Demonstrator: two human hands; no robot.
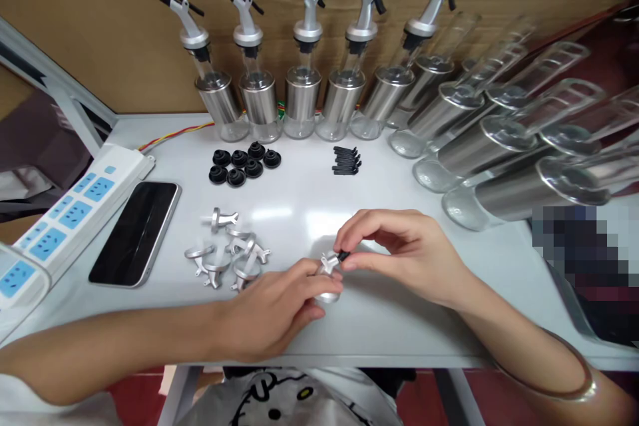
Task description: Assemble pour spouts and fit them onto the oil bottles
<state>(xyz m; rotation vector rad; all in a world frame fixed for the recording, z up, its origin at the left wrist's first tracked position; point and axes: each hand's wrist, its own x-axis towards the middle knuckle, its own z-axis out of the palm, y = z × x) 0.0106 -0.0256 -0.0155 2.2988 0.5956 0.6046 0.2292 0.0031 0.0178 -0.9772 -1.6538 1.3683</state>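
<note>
My left hand [284, 303] is closed round a silver pourer spout [328, 283], holding it just above the table with its narrow end up. Thumb and forefinger of my right hand [394, 249] pinch a small black piece [343, 255] against that narrow end; the fingers hide most of it. Left of my left hand lies a loose group of silver pourer spouts [243, 239] with clear tubes. Farther back are several black rubber stoppers [239, 158] and a small row of thin black levers [347, 161].
Glass bottles with steel sleeves and fitted pourers [303, 90] line the back against cardboard [134, 33]. More bottles without pourers [499, 140] crowd the right. At left lie a phone [136, 233] and a power strip [74, 213]. The table's front edge [349, 361] is near me.
</note>
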